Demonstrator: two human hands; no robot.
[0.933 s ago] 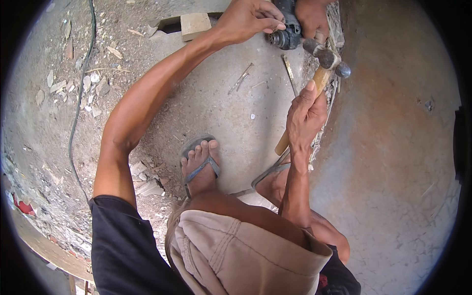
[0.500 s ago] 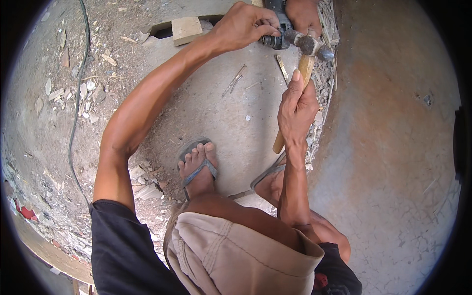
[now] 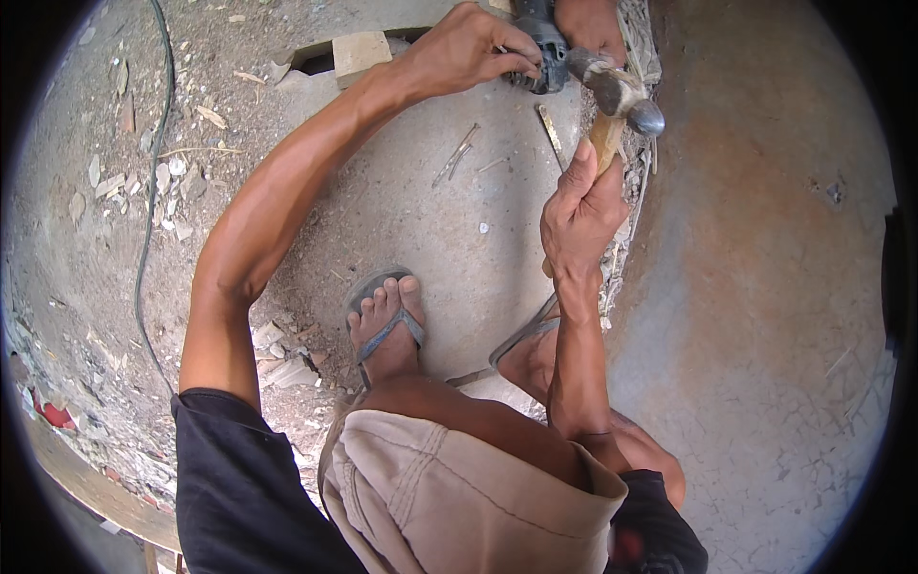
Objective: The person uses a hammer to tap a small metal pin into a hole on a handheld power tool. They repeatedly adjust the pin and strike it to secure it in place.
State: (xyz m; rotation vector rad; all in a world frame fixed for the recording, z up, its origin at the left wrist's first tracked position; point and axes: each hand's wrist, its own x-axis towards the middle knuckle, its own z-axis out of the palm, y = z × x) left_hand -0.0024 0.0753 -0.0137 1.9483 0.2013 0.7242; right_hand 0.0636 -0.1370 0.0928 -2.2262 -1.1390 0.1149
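Hammer [image 3: 617, 94] in my right hand [image 3: 580, 215], left hand [image 3: 470, 53] at the power tool [image 3: 551, 50]

Right fingers were clamped around the wooden handle [image 3: 605, 142], thumb lying along it, head end pointing away from me. That metal head was near the dark tool and a co-worker's hand [image 3: 590, 27]; couldn't tell if it touched either. Left thumb and fingertips were bunched at the tool's near end, overlapping it in view; couldn't tell whether they gripped it or something small. Thin metal strip [image 3: 549, 132] lay on the concrete floor [image 3: 469, 230] just beyond my right hand, nail-like pieces [image 3: 457, 153] left of it. Wood block [image 3: 360, 55] sat by a slot past my left forearm. Dark cable [image 3: 152, 182] ran down the far left.
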